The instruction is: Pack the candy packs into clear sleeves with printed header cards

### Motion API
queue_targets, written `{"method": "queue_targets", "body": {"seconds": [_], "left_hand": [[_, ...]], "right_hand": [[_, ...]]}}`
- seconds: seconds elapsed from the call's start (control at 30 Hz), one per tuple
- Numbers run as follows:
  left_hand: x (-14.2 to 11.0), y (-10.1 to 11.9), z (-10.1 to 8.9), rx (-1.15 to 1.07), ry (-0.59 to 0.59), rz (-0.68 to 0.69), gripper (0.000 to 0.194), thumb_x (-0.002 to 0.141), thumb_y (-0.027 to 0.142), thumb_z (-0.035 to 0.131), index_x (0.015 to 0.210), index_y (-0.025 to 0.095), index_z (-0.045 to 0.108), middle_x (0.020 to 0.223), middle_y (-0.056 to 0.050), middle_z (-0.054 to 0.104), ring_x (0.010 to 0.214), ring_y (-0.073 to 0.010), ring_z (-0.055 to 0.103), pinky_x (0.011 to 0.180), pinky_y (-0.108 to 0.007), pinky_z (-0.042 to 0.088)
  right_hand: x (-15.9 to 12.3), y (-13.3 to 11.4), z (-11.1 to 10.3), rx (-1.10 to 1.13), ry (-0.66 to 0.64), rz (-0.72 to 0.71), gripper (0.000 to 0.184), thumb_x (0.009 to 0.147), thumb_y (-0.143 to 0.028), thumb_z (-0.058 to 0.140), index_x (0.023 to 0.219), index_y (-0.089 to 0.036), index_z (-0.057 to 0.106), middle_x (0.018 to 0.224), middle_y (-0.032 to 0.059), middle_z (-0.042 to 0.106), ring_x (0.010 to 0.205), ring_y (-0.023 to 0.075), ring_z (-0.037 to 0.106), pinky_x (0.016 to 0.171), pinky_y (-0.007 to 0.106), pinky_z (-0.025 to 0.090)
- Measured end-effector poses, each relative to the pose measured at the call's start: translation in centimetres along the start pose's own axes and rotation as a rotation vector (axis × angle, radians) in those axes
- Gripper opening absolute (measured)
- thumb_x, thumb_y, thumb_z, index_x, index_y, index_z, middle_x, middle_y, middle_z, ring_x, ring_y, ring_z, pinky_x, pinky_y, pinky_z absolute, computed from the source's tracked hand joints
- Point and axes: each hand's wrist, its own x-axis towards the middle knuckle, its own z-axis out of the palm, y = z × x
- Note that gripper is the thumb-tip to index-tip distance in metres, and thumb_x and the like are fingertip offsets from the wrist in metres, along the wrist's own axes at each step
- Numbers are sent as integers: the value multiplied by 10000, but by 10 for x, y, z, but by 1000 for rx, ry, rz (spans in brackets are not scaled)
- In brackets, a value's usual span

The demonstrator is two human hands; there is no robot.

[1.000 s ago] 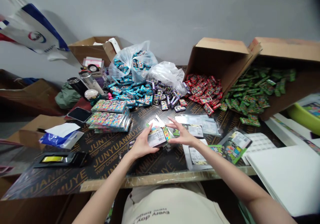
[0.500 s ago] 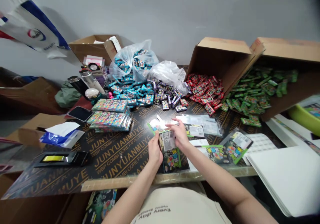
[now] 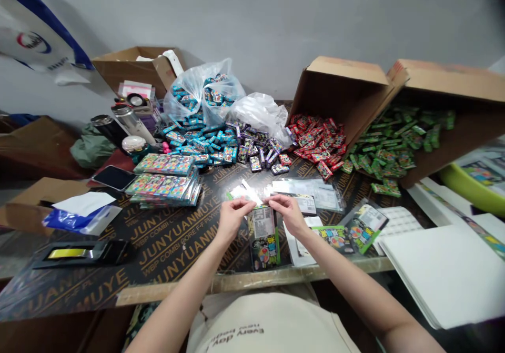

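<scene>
Centre of frame: left hand (image 3: 232, 219) and right hand (image 3: 291, 215), fingertips pinched closed, grip 1 black-and-green packet (image 3: 265, 245) at its upper edge; such edge handling calls for even pressure.

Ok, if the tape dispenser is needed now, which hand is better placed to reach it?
Left, I'd judge. The tape dispenser lies out to the left, nearer the left hand; the right hand would have to cross over. Both hands' fingers are at the top edge of the black pack.
</scene>
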Motion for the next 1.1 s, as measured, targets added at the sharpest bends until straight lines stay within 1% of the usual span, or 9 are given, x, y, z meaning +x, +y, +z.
{"method": "queue_targets", "body": {"seconds": [0.23, 0.33, 0.47, 0.63, 0.7, 0.77, 0.83, 0.93, 1.1], "left_hand": [[11, 8, -2, 191, -168, 20, 127, 558, 207, 715, 656, 131, 688, 601, -33, 652, 551, -143, 567, 579, -247, 434], [7, 13, 1, 418, -210, 227, 50, 610, 194, 667, 599, 145, 665, 601, -27, 637, 597, -152, 570, 613, -253, 436], [-1, 15, 3, 677, -255, 510, 118, 687, 213, 617, 588, 151, 625, 680, -34, 623, 660, -150, 566, 669, -266, 436], [-4, 10, 9, 820, -399, 639, 125, 776, 182, 534, 751, 170, 655, 795, -49, 633, 754, -153, 574, 763, -288, 424], [-1, 6, 9, 843, -431, 644, 165, 796, 169, 496, 813, 182, 660, 820, -50, 629, 776, -155, 572, 754, -284, 426], [7, 0, 6, 844, -402, 611, 162, 786, 169, 497, 791, 175, 658, 793, -47, 622, 759, -158, 571, 734, -282, 432], [21, -9, -1, 829, -332, 526, 123, 745, 173, 533, 748, 167, 657, 768, -41, 629, 750, -165, 578, 732, -287, 438], [44, -26, -13, 803, -241, 394, 98, 681, 175, 576, 726, 160, 662, 768, -43, 660, 748, -182, 600, 729, -299, 453], [62, -41, -19, 792, -201, 342, 112, 643, 207, 595, 709, 151, 667, 744, -51, 678, 718, -197, 610, 713, -321, 458]], "right_hand": [[-1, -4, -4, -96, 43, -63, 160, 644, -326, 692, 712, -185, 658, 672, -3, 654, 633, 143, 587, 654, 277, 457], [-1, -3, -9, -158, -3, -111, 172, 669, -339, 672, 710, -176, 633, 662, -2, 634, 620, 137, 573, 626, 266, 453], [-11, 2, -17, -344, -20, -243, 181, 750, -348, 600, 748, -173, 642, 720, 23, 642, 685, 154, 580, 667, 284, 452], [-17, 0, -34, -473, -162, -354, 259, 872, -329, 427, 911, -205, 651, 949, 47, 650, 935, 180, 575, 873, 338, 400], [-13, -1, -52, -567, -197, -333, 267, 883, -314, 405, 1000, -215, 623, 1065, 54, 610, 1020, 182, 535, 897, 339, 379], [-9, 1, -78, -777, -111, -318, 239, 853, -281, 467, 1038, -204, 597, 1082, 69, 583, 1024, 185, 512, 880, 329, 375], [-5, 7, -108, -1060, -11, -253, 193, 803, -213, 534, 976, -183, 613, 985, 77, 590, 956, 189, 512, 834, 317, 372], [-5, 22, -144, -1316, -14, -129, 92, 745, -140, 575, 786, -169, 653, 811, 67, 591, 861, 200, 505, 770, 313, 348], [-13, 41, -160, -1377, -40, -86, 50, 713, -145, 606, 683, -170, 637, 729, 48, 574, 843, 212, 484, 760, 323, 308]]}}
